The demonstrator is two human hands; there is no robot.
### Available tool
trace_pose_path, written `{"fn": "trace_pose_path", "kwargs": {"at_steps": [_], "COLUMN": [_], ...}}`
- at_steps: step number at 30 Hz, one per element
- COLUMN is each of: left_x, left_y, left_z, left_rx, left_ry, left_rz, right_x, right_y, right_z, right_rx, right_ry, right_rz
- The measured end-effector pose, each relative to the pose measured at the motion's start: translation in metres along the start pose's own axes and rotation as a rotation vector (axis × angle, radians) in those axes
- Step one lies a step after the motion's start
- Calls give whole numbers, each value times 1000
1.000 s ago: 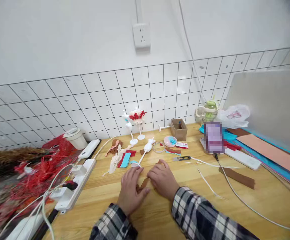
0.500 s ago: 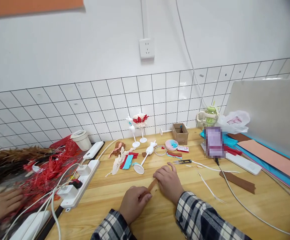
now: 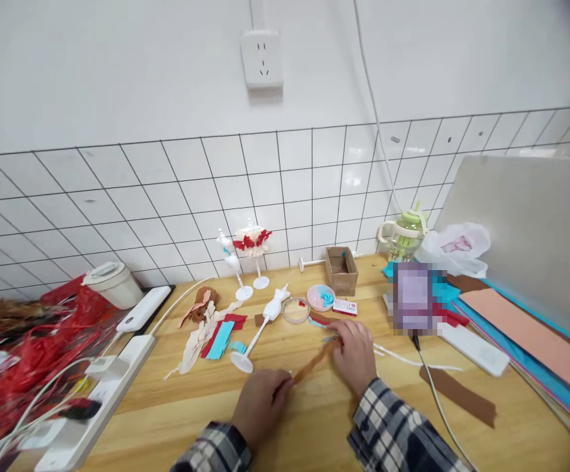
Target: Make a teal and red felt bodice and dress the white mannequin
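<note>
Fingers of the left hand (image 3: 261, 403) and right hand (image 3: 356, 354) pinch a brown strip (image 3: 313, 362) between them. A white figurine (image 3: 274, 307) lies beyond, short of the back edge of the worktop (image 3: 167, 419).

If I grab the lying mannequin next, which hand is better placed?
Likely the left hand: it's closer to the mannequin, near its base; the right hand is farther. Both hold the brown strip.
</note>
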State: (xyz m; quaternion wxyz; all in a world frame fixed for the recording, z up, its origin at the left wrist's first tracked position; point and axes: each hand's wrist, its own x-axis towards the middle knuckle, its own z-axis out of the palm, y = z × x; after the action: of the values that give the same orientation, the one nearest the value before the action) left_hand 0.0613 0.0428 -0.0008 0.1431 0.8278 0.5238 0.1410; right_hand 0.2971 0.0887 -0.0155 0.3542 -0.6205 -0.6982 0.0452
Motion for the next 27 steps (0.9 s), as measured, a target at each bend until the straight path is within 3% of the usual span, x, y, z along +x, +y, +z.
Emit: {"fn": "trace_pose_path", "kwargs": {"at_steps": [4,9,14,17,21,27], "left_x": [0,1,1,-3,-5,4], "left_y": [-11,-23,-28,-26,-17,-2], "left_z": [11,2,4,2,-4,-1], "left_rx": [-19,10,-7,58,206,210], "left_ry": [109,247,212,216,184,158], "left_rz": [28,93,29,-14,-33,-29], "right_x": [-3,2,6,6,7,5], "right_y": [5,5,19,23,22,11], "right_z": [1,-4,-11,-12,-14,-11], "right_rx": [46,-27,-147,-159,-134,-43], "right_ry": [-136,-135,-237,-222,-235,-226], "right_rz": [13,15,21,-21,-69,-56]}}
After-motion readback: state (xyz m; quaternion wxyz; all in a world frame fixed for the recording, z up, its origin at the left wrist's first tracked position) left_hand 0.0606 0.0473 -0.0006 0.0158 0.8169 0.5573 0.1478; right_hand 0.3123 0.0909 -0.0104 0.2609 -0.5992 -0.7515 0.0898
